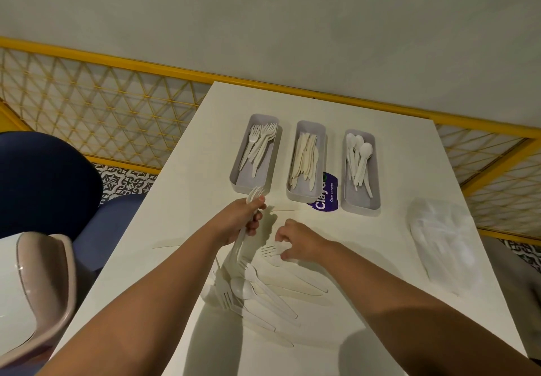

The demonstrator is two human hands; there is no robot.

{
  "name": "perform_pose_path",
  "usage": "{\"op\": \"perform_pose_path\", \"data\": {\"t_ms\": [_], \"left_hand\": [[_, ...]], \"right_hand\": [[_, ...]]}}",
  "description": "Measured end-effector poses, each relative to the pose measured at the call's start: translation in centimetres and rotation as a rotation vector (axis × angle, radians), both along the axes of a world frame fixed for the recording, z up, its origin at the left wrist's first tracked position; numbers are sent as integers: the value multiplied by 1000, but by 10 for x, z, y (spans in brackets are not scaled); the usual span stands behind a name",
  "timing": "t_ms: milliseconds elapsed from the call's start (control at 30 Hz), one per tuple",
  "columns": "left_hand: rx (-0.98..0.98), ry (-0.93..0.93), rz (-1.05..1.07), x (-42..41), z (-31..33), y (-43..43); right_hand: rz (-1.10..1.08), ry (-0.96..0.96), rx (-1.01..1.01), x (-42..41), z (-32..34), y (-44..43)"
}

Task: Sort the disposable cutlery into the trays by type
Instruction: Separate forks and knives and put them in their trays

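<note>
Trays [304,197] behind loose cutlery [243,289]

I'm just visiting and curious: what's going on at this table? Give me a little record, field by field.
Left tray: sorted forks
Middle tray: knives
Right tray: spoons
Left hand: grips a bunch of forks, tines pointing toward the trays
Right hand: pinches a loose fork lying on the table
Unsorted pile: mixed cutlery, nearest the person
Far right: clear plastic bag
</note>
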State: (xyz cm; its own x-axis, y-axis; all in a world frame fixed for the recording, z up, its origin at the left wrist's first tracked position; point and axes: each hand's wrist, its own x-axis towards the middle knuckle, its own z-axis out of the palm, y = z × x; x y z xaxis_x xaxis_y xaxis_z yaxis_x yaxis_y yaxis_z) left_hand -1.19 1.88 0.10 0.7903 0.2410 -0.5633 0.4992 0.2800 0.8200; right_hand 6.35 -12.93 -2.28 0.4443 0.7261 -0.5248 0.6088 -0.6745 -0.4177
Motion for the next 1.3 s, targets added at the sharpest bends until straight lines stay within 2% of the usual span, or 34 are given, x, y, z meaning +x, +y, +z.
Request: {"op": "perform_pose_path", "data": {"t_ms": [233,367,667,833,1100,1300], "left_hand": [[50,-40,4,-3,-3,4],[19,-45,38,-4,-6,6],[44,-82,55,5,-4,2],[15,-87,82,15,1,4],[40,-165,78,27,10,25],[13,-190,95,35,12,41]], "right_hand": [[-14,-1,1,4,4,1],[-85,-2,72,9,13,4],[-417,55,502,2,44,36],[-452,-34,453,-3,51,56],[-503,131,443,2,67,80],[-635,312,571,13,63,90]]}}
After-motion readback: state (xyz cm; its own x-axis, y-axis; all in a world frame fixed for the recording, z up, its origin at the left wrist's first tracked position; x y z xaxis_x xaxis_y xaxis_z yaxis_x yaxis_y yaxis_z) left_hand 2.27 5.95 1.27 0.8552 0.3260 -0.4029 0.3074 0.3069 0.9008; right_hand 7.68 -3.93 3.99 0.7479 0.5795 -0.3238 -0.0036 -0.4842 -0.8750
